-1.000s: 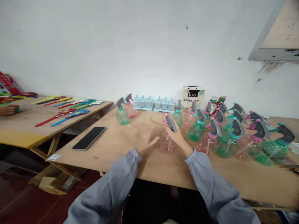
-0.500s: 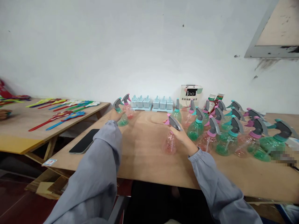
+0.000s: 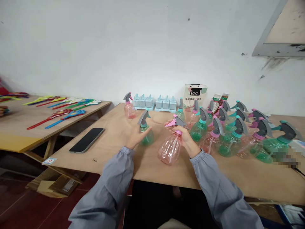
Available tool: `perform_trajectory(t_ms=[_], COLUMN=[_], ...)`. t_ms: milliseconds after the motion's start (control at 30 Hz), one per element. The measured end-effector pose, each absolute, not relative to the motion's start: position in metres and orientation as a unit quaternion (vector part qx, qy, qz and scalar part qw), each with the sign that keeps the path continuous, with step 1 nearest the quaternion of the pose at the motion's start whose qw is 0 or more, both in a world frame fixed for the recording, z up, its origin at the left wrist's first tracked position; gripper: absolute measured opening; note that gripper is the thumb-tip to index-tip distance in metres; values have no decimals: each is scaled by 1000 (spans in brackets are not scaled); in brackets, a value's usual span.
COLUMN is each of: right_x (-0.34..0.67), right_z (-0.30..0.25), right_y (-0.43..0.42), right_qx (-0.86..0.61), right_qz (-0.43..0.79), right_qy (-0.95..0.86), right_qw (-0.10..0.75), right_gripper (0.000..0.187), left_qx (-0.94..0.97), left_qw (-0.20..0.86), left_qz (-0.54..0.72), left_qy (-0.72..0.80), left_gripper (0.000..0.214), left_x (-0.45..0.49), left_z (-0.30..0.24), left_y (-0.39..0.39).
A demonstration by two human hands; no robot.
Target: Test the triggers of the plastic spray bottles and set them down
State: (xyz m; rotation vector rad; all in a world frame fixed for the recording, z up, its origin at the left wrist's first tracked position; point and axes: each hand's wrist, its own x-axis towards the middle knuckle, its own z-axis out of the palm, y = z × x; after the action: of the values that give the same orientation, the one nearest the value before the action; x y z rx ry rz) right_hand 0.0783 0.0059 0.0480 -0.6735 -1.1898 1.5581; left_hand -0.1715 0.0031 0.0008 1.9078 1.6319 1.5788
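Observation:
My left hand is around the neck of a green spray bottle, with the thumb across its front and the fingers mostly hidden behind it. This bottle has a grey and turquoise trigger head. My right hand grips a clear pink spray bottle just under its grey and pink head. That bottle leans, its base toward the left and toward me. At the back left of the table stands another pink spray bottle.
Several green and pink spray bottles crowd the right side. Pale blue popsicle molds and a printed paper bag stand along the wall. A phone lies at the left. Colourful flat strips cover the neighbouring table.
My left hand has brought the green spray bottle from the back left toward the middle. The pink spray bottle in my right hand has tilted, its base swinging left and closer.

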Motion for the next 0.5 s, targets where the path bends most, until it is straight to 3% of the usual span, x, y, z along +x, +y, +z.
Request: perform_trajectory(t_ms=[167,367,500], right_x=[74,72,74], right_z=[49,45,47], right_y=[2,4,3], right_qx=[-277,-248,-260], right_qz=[664,625,612], right_qy=[-484,-432,-454], right_qw=[498,601,593], right_gripper=[28,16,17], left_qx=[620,647,651], left_qw=[75,51,38], left_qz=[582,576,581], left_qy=[521,497,488], left_gripper=[43,54,59], left_x=[-164,-171,-170], left_z=[-19,-24,-23], left_y=[4,5,5])
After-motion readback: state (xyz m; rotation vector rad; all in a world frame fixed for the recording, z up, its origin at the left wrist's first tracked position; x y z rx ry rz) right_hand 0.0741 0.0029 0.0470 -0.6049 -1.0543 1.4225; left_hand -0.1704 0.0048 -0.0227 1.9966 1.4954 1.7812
